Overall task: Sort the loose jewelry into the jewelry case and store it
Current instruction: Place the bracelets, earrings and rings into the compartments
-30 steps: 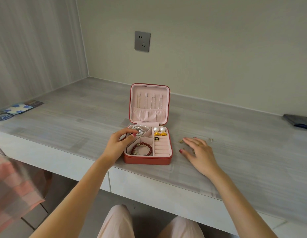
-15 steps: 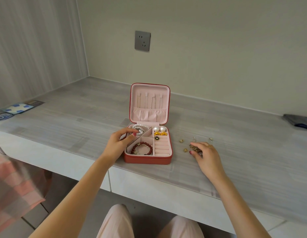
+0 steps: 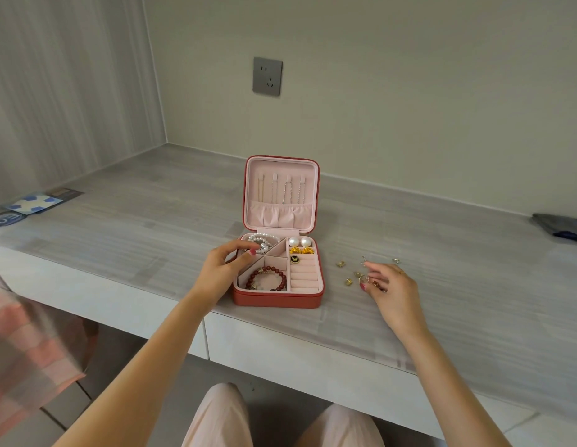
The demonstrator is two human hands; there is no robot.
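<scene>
A red jewelry case (image 3: 277,300) stands open on the grey table, its pink lid upright. Inside lie a pearl bracelet (image 3: 264,239), a red bead bracelet (image 3: 268,275), pearl studs (image 3: 300,242), gold flower studs (image 3: 302,251) and a black butterfly stud (image 3: 294,259). My left hand (image 3: 222,272) grips the case's left wall, thumb and forefinger beside the pearls. Right of the case lie several small loose gold pieces (image 3: 340,263). My right hand (image 3: 393,288) hovers over them, its fingertips pinching a small gold ring (image 3: 364,279).
A grey wall socket (image 3: 267,76) sits behind the case. Blue and white cards (image 3: 32,203) lie at the far left of the table, a dark flat object (image 3: 561,225) at the far right. Pink checked cloth (image 3: 22,350) hangs at the lower left.
My right hand went from lying flat over the loose pieces to curling its fingers on them, and has shifted slightly right. My left hand has stayed on the case.
</scene>
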